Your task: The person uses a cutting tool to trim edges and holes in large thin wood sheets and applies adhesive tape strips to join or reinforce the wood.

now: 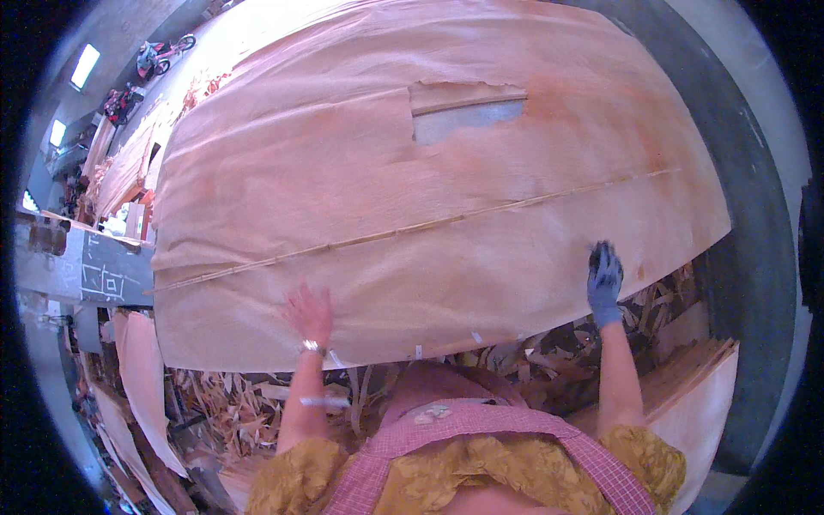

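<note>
A large rippled veneer sheet [369, 180] lay beneath and beyond the fingers. Just past them, a long thin stick [395, 233] crossed it, perhaps as a weight or straightedge. The bare left hand [311, 313] had its fingers apart over the sheet, presumably steadying it; the gloved right hand's [605, 279] finger spacing could not be told.
</note>
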